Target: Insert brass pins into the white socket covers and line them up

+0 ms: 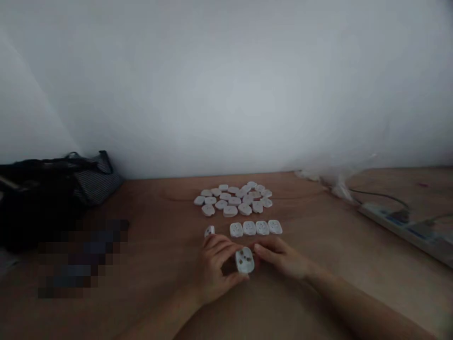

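you held one white plug piece (245,267) on the near side of the row of four white pieces (249,228), its pin side turned up toward you. your left hand (214,267) was clamped on it, thumb under the near edge and fingers behind the far left side. your right hand (283,257) met its right edge with thumb and forefinger drawn close together; whether they gripped it, you could not tell. the piece was nearly square, its slightly longer axis pointing toward the row, and your right hand was the nearer of the two to that row.

off the row's left end, a tilted white piece (209,231) showed just above your left fingers, contact unclear. beyond the row, a loose cluster of white pieces (231,200) spread over the table (159,255). well right of the row were a power strip (417,239), a dark cable (380,194) and crumpled clear plastic (341,189); well left, a dark bag (35,203). only your own fingers stood between the held piece and the row.
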